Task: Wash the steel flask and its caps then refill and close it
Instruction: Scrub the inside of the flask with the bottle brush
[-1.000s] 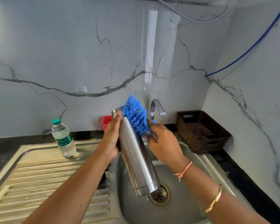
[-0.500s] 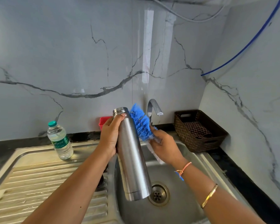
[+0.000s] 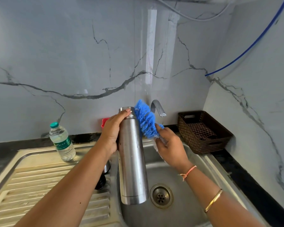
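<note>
- Flask [image 3: 132, 158] is up over the sink [image 3: 184, 215], nearly upright, mouth on top and uncapped, base hanging just above the basin.
- Left hand [image 3: 111, 133] grips it from 9 o'clock, fingers curled round the neck, one fingertip right at the rim.
- Brush [image 3: 145, 120] sits at the flask's 1 o'clock, blue bristles pressed against the outside of the shoulder, not inside the mouth.
- Right hand [image 3: 170, 146] at 3 o'clock has its fingers closed round the brush handle, with a thread band and a gold bangle on that arm.
- Drain [image 3: 161, 196] lies at 4 o'clock of the flask's base, just beside it.
- Tap [image 3: 157, 108] pokes out behind the bristles at 1 o'clock, no water visible.
- Small pieces [image 3: 102, 181], one steel and one dark, peek out under the left forearm at 8 o'clock; half hidden, cannot tell what they are.
- Red tub [image 3: 104, 122] shows behind the left hand.
- Bottle [image 3: 62, 141] stands at 9 o'clock on the drainboard [image 3: 39, 177], well apart.
- Basket [image 3: 203, 131] with checked cloth sits at 3 o'clock, by the wall.
</note>
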A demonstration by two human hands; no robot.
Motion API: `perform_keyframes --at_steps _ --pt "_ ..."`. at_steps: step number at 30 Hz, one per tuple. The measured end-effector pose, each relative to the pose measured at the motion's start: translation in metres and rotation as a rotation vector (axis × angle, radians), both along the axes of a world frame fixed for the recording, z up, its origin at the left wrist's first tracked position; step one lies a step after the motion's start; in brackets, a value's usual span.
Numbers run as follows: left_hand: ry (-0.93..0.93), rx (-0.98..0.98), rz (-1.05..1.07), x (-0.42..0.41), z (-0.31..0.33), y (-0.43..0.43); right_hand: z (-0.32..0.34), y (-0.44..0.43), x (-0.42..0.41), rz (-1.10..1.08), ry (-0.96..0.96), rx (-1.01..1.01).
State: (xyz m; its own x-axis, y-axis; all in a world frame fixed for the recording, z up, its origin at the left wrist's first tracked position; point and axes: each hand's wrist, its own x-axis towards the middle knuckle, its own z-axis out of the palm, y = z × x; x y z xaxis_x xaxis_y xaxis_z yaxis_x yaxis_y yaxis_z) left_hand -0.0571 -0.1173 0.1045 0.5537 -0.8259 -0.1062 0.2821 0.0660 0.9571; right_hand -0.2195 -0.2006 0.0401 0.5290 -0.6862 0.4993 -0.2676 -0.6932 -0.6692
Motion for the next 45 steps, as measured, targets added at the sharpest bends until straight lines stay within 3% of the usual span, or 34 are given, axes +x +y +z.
perform_keyframes --at_steps 6,11,18,23,28,32,35,38,43,45 --pt "0.196 0.0 0.019 0.0 -0.008 0.003 -0.014 0.01 0.006 -0.011 0.033 -0.018" --pt "0.126 -0.034 -0.057 0.002 -0.011 0.005 0.002 0.007 0.014 0.018 -0.008 -0.033" --pt "0.188 0.017 0.01 0.006 -0.023 0.003 -0.023 0.009 0.01 -0.027 0.126 0.037" --pt "0.23 0.012 0.058 0.007 -0.02 0.0 -0.009 0.012 0.013 -0.044 0.084 -0.022" --pt "0.15 -0.015 -0.055 0.006 -0.021 0.002 0.009 0.018 0.016 -0.026 0.091 -0.185" --pt "0.21 0.059 -0.035 0.014 -0.02 0.004 -0.006 0.005 0.011 0.017 0.166 -0.005" --pt "0.216 0.074 -0.016 0.011 -0.02 0.0 -0.017 0.008 0.01 0.121 0.055 0.242" --pt "0.15 0.001 0.108 0.006 -0.022 -0.004 -0.006 0.009 0.011 0.144 0.012 0.305" --pt "-0.232 -0.076 0.27 0.006 -0.024 -0.008 0.02 0.01 0.011 0.064 0.014 0.206" --pt "-0.266 -0.072 0.342 0.006 -0.02 -0.008 0.03 0.02 0.01 0.045 0.064 0.132"
